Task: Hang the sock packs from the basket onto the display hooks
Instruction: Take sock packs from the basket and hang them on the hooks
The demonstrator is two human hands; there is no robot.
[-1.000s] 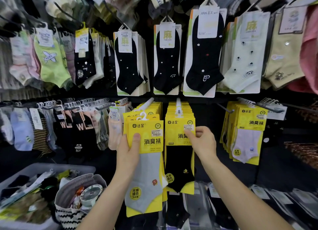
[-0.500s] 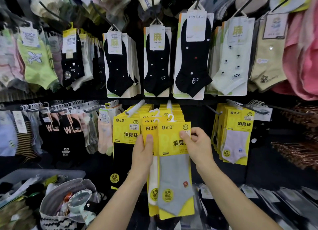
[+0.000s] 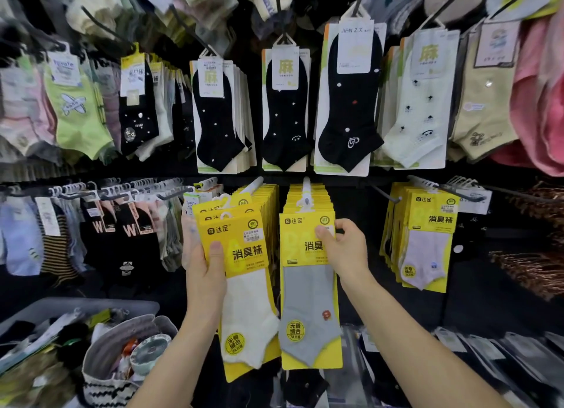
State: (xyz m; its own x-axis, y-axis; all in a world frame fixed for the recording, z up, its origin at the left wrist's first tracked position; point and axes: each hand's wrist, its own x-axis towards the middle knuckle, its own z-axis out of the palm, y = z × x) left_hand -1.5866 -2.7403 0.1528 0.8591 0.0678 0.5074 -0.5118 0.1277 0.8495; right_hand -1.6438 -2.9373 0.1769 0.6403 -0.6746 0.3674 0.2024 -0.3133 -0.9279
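My left hand grips a small stack of yellow sock packs, with a white-sock pack on top, in front of the left yellow row. My right hand pinches the card of a grey-sock pack at its upper right edge. That pack's white hanger sits at the tip of the middle display hook, in front of a row of the same yellow packs. The left display hook pokes out above the stack in my left hand. A grey basket with mixed packs sits at the lower left.
A striped fabric bag with small items stands beside the basket. More yellow packs hang at the right. Black and pale sock cards fill the upper row, and hanging socks fill the left rail. Wrapped packs lie on the shelf below right.
The grey-sock pack left the stack in my left hand and now hangs at the middle hook under my right hand. A white-sock pack tops the left stack. My left hand shifted left.
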